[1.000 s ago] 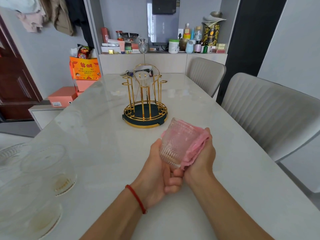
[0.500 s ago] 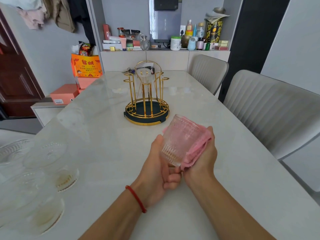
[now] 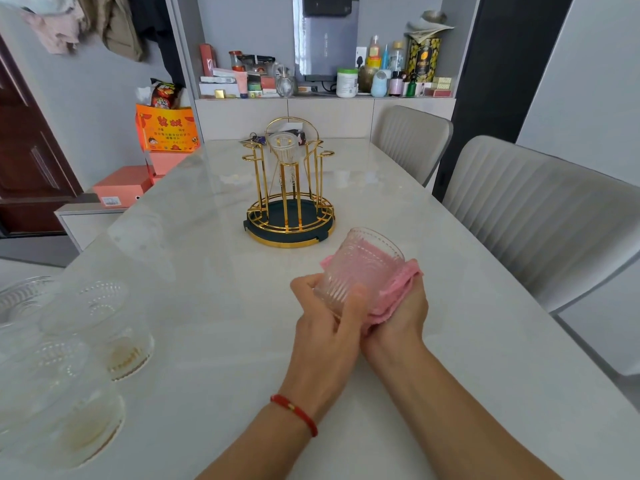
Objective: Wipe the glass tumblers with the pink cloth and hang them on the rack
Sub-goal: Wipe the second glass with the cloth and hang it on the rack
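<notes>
While the ribbed glass tumbler (image 3: pixel 360 268) hangs tilted above the counter (image 3: pixel 207 306), near the gold rack (image 3: pixel 289 188), the left hand (image 3: pixel 325 327) curls round its base and the right hand (image 3: pixel 394 313) presses the pink cloth (image 3: pixel 398 285) against its side. Glass looks rigid, breakable and probably slick; the ribbed wall seems the safest hold.

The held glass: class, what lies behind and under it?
Pink cloth wraps behind and beneath the glass, cupped by the right hand. That hand's fingers are covered by the cloth.
</notes>
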`<state>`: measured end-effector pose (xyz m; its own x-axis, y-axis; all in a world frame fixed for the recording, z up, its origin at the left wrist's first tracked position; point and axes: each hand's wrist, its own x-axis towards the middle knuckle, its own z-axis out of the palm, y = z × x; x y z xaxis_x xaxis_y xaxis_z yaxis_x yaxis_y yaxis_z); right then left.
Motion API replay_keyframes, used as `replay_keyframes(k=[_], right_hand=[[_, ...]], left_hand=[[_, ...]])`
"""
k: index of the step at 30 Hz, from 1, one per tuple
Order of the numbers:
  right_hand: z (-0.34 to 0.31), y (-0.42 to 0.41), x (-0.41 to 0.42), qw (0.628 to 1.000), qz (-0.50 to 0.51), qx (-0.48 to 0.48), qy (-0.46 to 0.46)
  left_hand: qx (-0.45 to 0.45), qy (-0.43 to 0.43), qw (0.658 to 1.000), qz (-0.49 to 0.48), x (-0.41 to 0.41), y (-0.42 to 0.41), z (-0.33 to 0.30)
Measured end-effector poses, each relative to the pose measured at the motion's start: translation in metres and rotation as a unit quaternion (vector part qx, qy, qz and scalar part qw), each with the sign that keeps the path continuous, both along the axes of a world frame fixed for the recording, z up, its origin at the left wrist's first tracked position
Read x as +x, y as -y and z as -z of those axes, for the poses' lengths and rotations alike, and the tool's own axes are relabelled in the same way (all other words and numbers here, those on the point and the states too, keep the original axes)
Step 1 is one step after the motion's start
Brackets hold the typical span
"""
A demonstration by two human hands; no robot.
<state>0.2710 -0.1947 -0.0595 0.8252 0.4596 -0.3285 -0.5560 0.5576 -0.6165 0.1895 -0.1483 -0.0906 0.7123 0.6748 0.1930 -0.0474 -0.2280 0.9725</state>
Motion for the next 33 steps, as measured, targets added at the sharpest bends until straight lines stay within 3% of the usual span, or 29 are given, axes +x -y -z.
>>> replay_keyframes(k=[1, 3, 5, 8, 10, 12, 14, 16, 19, 21, 23, 25, 29, 31, 33], right_hand=[[-0.001, 0.002, 0.001, 1.0, -0.005, -0.003, 0.002], [0.001, 0.005, 0.006, 1.0, -0.017, -0.005, 0.014], [0.001, 0.004, 0.007, 1.0, -0.016, -0.014, 0.017], [0.005, 0.0, 0.009, 0.997, -0.035, -0.073, -0.015], [0.001, 0.0, 0.009, 0.998, -0.018, -0.058, -0.033], [0.002, 0.0, 0.01, 0.999, 0.008, -0.022, -0.031], [0.006, 0.0, 0.009, 0.999, 0.025, -0.008, -0.026], [0.004, 0.0, 0.003, 1.0, 0.023, -0.013, -0.006], [0.006, -0.002, -0.005, 0.999, -0.003, -0.046, -0.009], [0.004, -0.002, -0.009, 0.998, -0.008, -0.059, -0.011], [0.0, -0.001, -0.009, 0.997, -0.008, -0.073, -0.006], [-0.005, -0.001, -0.009, 0.998, 0.012, -0.06, -0.017], [-0.009, 0.001, -0.008, 0.999, 0.044, -0.015, -0.01], [-0.01, 0.004, -0.012, 0.999, 0.027, -0.033, -0.004], [-0.006, 0.003, -0.016, 0.999, 0.02, -0.043, 0.011]], left_hand=[[-0.022, 0.012, 0.999, 0.02, -0.001, -0.001, -0.002], [-0.16, 0.004, 0.985, 0.068, -0.001, -0.006, -0.009], [-0.309, -0.015, 0.941, 0.134, -0.003, -0.012, -0.014], [-0.367, -0.044, 0.91, 0.187, 0.001, -0.017, -0.014], [-0.307, -0.066, 0.942, 0.119, 0.005, -0.015, -0.011], [-0.159, -0.07, 0.984, 0.048, 0.006, -0.008, -0.006], [-0.066, -0.054, 0.996, 0.04, 0.003, -0.003, -0.001], [-0.105, -0.059, 0.991, 0.052, 0.004, -0.007, -0.001], [-0.287, -0.1, 0.946, 0.117, 0.003, -0.02, -0.016], [-0.325, -0.118, 0.924, 0.164, 0.001, -0.027, -0.018], [-0.303, -0.137, 0.931, 0.151, 0.003, -0.027, -0.015], [-0.216, -0.153, 0.96, 0.087, 0.005, -0.023, -0.01], [-0.019, -0.079, 0.995, 0.05, 0.004, -0.008, -0.002], [-0.006, -0.063, 0.996, 0.067, 0.002, -0.01, -0.001], [-0.062, -0.06, 0.993, 0.086, 0.001, -0.013, -0.004]])
